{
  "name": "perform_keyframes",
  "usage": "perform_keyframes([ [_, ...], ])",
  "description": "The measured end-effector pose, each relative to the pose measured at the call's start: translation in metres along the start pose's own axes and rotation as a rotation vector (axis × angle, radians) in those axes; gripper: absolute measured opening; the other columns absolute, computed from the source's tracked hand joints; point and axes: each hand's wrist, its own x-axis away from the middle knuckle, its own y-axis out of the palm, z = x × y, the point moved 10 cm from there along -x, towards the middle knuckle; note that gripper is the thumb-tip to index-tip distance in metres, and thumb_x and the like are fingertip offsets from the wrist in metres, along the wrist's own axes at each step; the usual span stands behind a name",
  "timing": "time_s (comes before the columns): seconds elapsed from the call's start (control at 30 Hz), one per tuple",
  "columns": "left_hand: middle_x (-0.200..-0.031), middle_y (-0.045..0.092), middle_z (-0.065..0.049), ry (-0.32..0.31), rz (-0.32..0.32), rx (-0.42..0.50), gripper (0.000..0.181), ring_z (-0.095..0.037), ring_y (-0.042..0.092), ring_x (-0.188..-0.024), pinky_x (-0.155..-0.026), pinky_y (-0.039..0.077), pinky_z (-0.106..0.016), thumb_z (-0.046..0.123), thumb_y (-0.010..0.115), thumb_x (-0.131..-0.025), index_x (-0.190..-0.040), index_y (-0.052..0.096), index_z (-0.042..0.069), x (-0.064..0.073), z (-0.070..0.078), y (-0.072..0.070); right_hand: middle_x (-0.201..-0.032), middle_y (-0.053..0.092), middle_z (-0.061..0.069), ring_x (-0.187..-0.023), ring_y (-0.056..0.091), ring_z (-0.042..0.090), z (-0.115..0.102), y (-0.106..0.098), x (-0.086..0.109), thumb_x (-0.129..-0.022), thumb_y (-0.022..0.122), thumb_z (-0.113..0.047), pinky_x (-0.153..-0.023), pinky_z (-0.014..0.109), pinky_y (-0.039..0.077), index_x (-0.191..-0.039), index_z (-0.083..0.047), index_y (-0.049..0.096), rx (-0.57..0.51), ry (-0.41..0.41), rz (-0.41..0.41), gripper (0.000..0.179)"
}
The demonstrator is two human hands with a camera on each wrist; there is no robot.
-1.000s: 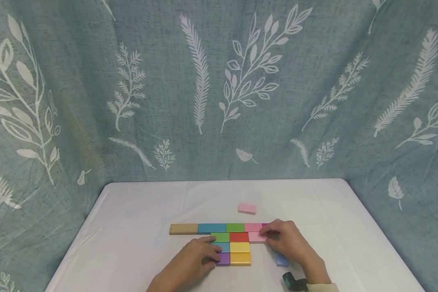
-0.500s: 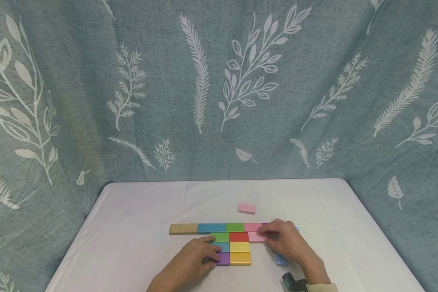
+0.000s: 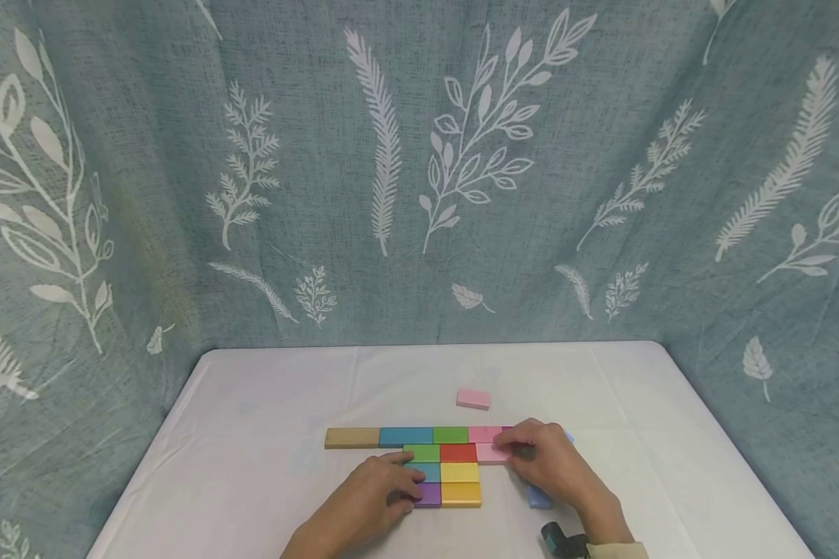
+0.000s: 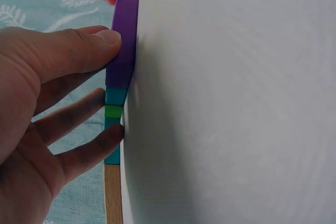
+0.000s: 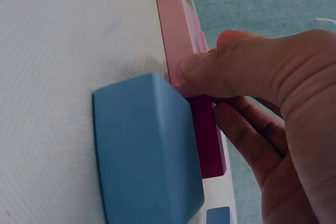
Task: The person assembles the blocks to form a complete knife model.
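Note:
Flat coloured blocks lie edge to edge on the white table. My left hand (image 3: 363, 497) rests at their left side, fingertips touching the green block (image 3: 422, 453), a teal block (image 3: 429, 472) and the purple block (image 3: 429, 495). In the left wrist view its thumb lies against the purple block's side, fingers spread. My right hand (image 3: 555, 466) pinches the right end of a pink block (image 3: 491, 454) beside the red block (image 3: 457, 453). The right wrist view shows the thumb on this pink block, with a magenta block (image 5: 209, 140) just behind. The index fingertip is mostly hidden.
A back row holds a tan block (image 3: 353, 439), a blue block (image 3: 406, 437), a green one and a pink one. Yellow blocks (image 3: 459, 472) sit below the red. A loose pink block (image 3: 473, 399) lies farther back. A loose blue block (image 3: 539, 497) lies below my right hand.
The right fingertips have shifted very slightly left, and a sliver of blue now shows past that hand. The left hand and the blocks look still.

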Motion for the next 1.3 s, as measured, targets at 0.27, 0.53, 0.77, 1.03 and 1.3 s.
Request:
perform_keyframes([
  [0.27,-0.130,0.079,0.011,-0.002,0.006,-0.002,0.018,-0.029,0.063,-0.145,-0.120,0.053,-0.057,0.014,0.085,-0.095,-0.109,0.087,0.025,0.001,-0.001,-0.001,-0.114,0.081,-0.015,-0.113,0.077,0.013,-0.001,-0.003,-0.002,-0.087,0.090,-0.006,-0.103,0.041,0.066,-0.112,-0.028,0.086,-0.022,0.012,-0.020,0.034],
  [0.53,-0.129,0.080,0.011,0.009,0.006,0.002,0.018,-0.030,0.063,-0.145,-0.120,0.054,-0.056,0.012,0.084,-0.095,-0.108,0.087,0.024,-0.001,-0.001,-0.002,-0.114,0.084,-0.009,-0.111,0.079,0.016,-0.006,-0.024,-0.012,-0.089,0.089,-0.007,-0.101,0.044,0.067,-0.117,-0.018,0.085,-0.082,-0.035,0.044,0.030],
  [0.77,-0.130,0.079,0.011,0.003,-0.002,0.008,0.018,-0.030,0.063,-0.145,-0.120,0.054,-0.056,0.013,0.084,-0.096,-0.109,0.087,0.025,0.000,-0.002,-0.002,-0.119,0.084,0.003,-0.119,0.078,0.029,-0.009,-0.044,-0.033,-0.091,0.088,-0.010,-0.106,0.058,0.063,-0.122,-0.011,0.084,-0.140,-0.044,0.142,0.031],
  [1.03,-0.130,0.079,0.010,0.030,0.002,0.008,0.020,-0.031,0.063,-0.144,-0.118,0.054,-0.058,0.012,0.086,-0.094,-0.109,0.087,0.025,0.000,0.002,-0.006,-0.129,0.081,0.007,-0.128,0.075,0.033,-0.002,-0.038,-0.057,-0.093,0.088,-0.014,-0.110,0.060,0.060,-0.130,-0.010,0.080,-0.274,0.020,0.144,0.037],
  [1.3,-0.130,0.079,0.010,0.033,0.002,0.013,0.020,-0.032,0.064,-0.144,-0.118,0.054,-0.058,0.012,0.085,-0.094,-0.109,0.087,0.025,0.001,0.002,-0.006,-0.133,0.079,0.010,-0.131,0.073,0.037,0.011,-0.022,-0.071,-0.094,0.089,-0.021,-0.112,0.057,0.060,-0.134,-0.009,0.077,-0.317,0.079,0.120,0.044],
])
